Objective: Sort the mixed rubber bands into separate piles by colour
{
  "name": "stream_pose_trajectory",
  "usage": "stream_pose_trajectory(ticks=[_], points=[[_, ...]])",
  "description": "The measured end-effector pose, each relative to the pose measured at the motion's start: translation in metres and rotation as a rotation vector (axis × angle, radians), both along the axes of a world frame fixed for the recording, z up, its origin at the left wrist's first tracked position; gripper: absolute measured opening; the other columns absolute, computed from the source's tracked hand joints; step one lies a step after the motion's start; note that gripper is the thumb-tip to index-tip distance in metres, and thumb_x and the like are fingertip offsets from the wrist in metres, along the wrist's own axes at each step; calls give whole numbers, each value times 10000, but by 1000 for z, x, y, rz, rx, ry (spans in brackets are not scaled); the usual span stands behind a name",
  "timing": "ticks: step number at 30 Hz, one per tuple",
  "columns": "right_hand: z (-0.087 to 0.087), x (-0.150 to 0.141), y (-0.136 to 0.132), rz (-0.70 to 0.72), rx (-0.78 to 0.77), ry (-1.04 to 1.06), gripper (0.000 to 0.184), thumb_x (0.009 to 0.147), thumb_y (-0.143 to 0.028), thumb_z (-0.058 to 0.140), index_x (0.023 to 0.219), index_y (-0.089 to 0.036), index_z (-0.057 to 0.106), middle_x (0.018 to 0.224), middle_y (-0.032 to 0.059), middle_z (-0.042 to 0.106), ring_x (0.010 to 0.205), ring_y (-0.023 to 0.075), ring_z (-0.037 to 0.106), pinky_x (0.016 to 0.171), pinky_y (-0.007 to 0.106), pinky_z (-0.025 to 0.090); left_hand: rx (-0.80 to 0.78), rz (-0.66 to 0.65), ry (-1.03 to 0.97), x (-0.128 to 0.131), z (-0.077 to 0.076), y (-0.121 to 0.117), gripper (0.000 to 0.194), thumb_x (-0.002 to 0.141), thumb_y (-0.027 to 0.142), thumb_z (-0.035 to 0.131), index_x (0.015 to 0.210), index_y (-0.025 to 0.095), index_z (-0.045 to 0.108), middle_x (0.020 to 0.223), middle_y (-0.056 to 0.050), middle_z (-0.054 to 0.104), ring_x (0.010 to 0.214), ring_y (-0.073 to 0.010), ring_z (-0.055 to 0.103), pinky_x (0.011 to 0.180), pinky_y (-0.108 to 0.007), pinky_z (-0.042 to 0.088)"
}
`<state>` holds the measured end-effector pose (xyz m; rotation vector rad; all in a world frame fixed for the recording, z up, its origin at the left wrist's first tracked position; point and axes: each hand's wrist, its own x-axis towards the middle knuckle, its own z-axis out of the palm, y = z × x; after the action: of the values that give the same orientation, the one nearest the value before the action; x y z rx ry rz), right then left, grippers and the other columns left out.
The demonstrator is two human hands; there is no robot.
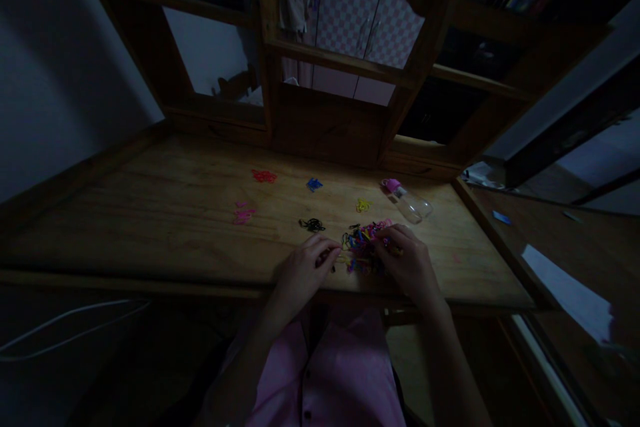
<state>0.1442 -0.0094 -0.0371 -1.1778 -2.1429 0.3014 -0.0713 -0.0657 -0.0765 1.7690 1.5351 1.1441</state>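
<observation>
A mixed pile of small, thin, many-coloured pieces [361,237] lies near the table's front edge; they look like little pins or clips, too small to tell which. At the pile's left edge, my left hand [309,265] is closed in a pinch, and what its fingertips hold cannot be made out. My right hand [407,259] reaches into the pile from the right with thumb and fingers together, hiding part of it. Beyond the hands lie separate groups: black pieces [313,225], yellow pieces [363,205], blue pieces [314,184], red pieces [263,176] and pink pieces [244,215].
A clear bottle [411,208] with a pink cap lies on its side at the right of the wooden table [165,213]. Wooden shelving [330,123] with a mirror rises along the back. White paper [567,290] rests on a surface farther right. The room is dim.
</observation>
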Motion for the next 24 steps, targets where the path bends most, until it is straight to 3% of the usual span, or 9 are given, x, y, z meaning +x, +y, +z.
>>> stream_pose_trajectory(ticks=[5, 9, 17, 24], points=[[1, 4, -1, 13, -16, 25, 44, 873, -213, 623, 895, -219, 661, 942, 52, 651, 905, 216, 624, 804, 332, 481, -2, 1, 7, 0, 0, 0, 199, 953, 328, 516, 971, 243, 696, 1019, -4, 670, 895, -159, 644, 774, -255, 490], [2, -3, -4, 54, -52, -56, 31, 862, -197, 640, 856, -213, 665, 912, 48, 646, 882, 209, 614, 788, 323, 475, 5, 3, 10, 0, 0, 0, 199, 956, 325, 513, 972, 247, 695, 1032, -4, 671, 934, -165, 641, 825, -263, 485], [-5, -11, -2, -13, -26, -228, 80, 837, -165, 641, 897, -201, 679, 946, 74, 633, 923, 236, 593, 820, 346, 466, 5, -9, -11, 0, 2, 1, 189, 956, 310, 517, 967, 242, 693, 1004, -6, 663, 909, -154, 640, 790, -252, 484], [-8, -11, 0, 5, -50, -180, 76, 828, -146, 626, 859, -208, 656, 933, 64, 625, 906, 224, 593, 805, 334, 461, 19, -3, -10, 0, 2, 0, 184, 953, 305, 518, 965, 248, 693, 1002, -5, 665, 917, -158, 639, 806, -264, 488]])
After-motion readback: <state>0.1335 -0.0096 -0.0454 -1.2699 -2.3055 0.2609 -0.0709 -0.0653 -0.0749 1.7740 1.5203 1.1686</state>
